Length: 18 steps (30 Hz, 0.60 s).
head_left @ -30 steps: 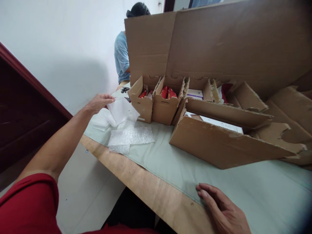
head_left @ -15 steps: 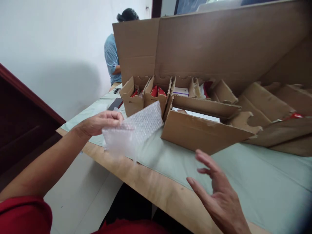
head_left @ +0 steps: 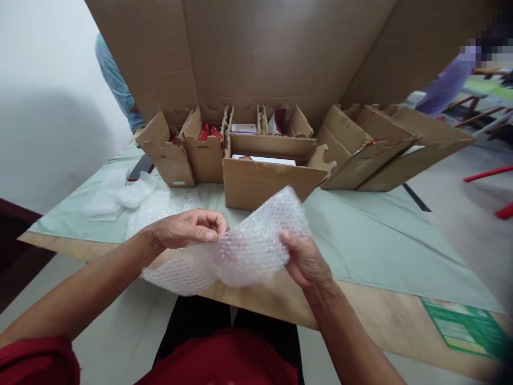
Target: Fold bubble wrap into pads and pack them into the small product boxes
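A translucent sheet of bubble wrap hangs between my hands above the table's front edge, one end drooping to the left. My left hand pinches it with thumb and fingers near the middle. At the right end my right hand is closed on the sheet, its fingers partly hidden behind the plastic. More bubble wrap pieces lie on the cloth to the left, behind my left forearm. Straight ahead stands a cardboard bin with a white box inside.
Several cardboard bins, such as one with red packets, line the back before a tall cardboard panel. A phone lies at left on the green cloth. A green printed sheet is at right. A person's blue sleeve shows behind.
My view has swung right. My right hand, open and apart before, has taken hold of the bubble wrap. The sheet is now in front of me, held by both hands.
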Motion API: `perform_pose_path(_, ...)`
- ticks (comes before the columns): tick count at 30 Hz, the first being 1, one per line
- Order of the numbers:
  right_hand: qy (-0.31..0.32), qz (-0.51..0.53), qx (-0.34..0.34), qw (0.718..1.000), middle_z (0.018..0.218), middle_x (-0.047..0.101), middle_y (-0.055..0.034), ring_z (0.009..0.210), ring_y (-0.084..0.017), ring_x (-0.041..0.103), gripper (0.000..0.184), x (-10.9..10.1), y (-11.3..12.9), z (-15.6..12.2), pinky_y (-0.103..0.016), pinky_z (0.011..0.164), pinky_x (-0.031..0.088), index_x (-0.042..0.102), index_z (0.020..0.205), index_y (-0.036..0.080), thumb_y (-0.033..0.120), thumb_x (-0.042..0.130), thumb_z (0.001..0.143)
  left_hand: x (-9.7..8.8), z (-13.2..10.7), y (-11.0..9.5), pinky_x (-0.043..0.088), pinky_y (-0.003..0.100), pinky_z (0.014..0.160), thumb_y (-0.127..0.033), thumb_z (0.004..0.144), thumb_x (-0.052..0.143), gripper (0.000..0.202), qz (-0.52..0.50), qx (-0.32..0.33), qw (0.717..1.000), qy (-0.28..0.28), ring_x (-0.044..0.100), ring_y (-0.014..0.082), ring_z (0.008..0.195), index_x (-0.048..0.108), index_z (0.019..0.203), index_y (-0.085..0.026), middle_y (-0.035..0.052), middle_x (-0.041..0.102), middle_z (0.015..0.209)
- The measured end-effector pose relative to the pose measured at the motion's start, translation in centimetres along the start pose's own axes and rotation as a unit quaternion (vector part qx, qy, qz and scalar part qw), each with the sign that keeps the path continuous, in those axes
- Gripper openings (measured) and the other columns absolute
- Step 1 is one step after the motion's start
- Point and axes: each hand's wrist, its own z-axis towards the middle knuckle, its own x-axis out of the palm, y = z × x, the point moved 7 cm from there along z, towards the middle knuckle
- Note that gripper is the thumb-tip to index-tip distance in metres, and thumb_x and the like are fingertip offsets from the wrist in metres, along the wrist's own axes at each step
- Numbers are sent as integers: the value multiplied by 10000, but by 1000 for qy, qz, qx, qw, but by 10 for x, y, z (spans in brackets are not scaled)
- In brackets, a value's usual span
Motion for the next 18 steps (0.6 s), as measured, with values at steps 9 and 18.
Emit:
perform_pose_path(9,-254,-72,-86,961,849,746,-18,803,-192,683,392,-103,26,-36,-317,753,582,753,783,228,435,958,522,12,12,98,506,262,717,-411,736,823,372,45,-180,983,-6,656,154,782,670,973,-168,26,718,912)
perform_pose_path(18,-272,-327,-93,900,1114,720,-91,1011,-255,669,491,-145,6,-65,-408,881,538,666,1188,227,493,776,791,-82,4,18,488,478,972,-424,879,582,452,627,-37,710,-319,630,306,1078,603,1255,-173,124,680,1135)
